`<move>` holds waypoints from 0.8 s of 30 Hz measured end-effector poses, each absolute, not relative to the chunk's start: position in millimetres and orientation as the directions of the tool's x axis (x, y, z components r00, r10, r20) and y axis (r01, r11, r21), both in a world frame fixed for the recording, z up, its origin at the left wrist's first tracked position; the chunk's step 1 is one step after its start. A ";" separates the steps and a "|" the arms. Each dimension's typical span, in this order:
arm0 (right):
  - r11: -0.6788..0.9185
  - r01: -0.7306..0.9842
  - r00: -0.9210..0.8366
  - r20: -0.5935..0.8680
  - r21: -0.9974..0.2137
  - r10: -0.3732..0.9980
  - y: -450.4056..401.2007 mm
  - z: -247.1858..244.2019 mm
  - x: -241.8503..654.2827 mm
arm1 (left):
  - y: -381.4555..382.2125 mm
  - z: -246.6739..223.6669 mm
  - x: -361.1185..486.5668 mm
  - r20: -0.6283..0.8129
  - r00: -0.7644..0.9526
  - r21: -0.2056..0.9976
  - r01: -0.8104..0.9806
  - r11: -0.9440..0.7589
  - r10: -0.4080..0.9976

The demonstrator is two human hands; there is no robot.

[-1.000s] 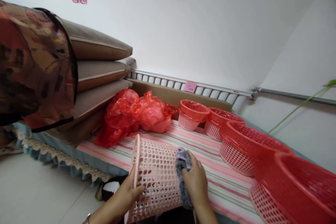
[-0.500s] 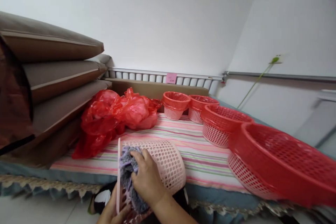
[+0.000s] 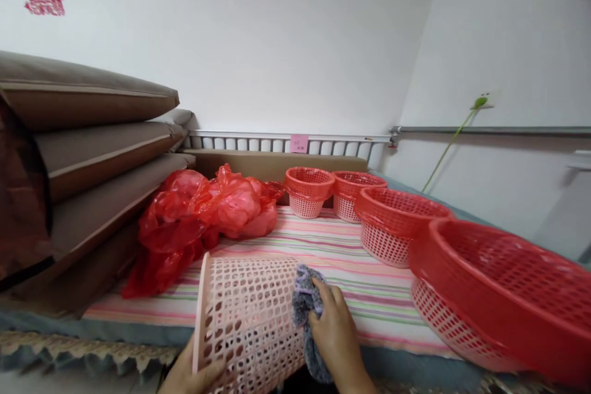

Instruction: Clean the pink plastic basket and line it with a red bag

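Observation:
A pale pink perforated plastic basket point(image 3: 253, 314) lies tipped on its side at the front edge of the bed. At its rim, my left hand point(image 3: 191, 372) grips the wall, thumb on the outside and the other fingers partly hidden. My right hand point(image 3: 335, 332) is closed on a grey-purple fuzzy cloth point(image 3: 308, 298), which presses against the basket's base end. Part of the cloth hangs below that hand.
Several similar baskets lined with red bags, one a large basket point(image 3: 498, 295), stand in a row on the right. Crumpled red plastic bags point(image 3: 221, 203) lie on the striped sheet point(image 3: 318, 237). Stacked cushions point(image 3: 106, 135) rise at left; a radiator point(image 3: 258, 143) runs behind.
My right hand has moved the cloth rightward from the basket's rim to its base end. The basket's side is now more exposed, and the head view has tilted up slightly.

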State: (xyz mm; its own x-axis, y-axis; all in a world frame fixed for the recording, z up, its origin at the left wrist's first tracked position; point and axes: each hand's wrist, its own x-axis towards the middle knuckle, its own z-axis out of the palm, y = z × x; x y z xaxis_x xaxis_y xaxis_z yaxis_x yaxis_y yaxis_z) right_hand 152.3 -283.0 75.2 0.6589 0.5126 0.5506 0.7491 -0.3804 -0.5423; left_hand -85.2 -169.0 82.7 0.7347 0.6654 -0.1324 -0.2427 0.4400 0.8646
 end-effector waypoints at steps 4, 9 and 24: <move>-0.379 0.725 0.686 0.552 -0.574 0.474 -284.6 75.4 161.3 | -171.7 113.6 -68.7 -0.116 0.739 0.869 -0.249 0.428 0.664; -0.390 0.727 0.686 0.574 -0.566 0.446 -282.6 86.5 177.2 | -173.6 109.9 -48.8 -0.080 0.787 0.926 -0.168 0.338 0.612; 0.179 0.722 0.359 0.583 -0.668 0.729 -200.6 117.9 62.9 | -141.6 64.8 -36.3 -0.232 0.638 0.962 0.042 0.269 0.734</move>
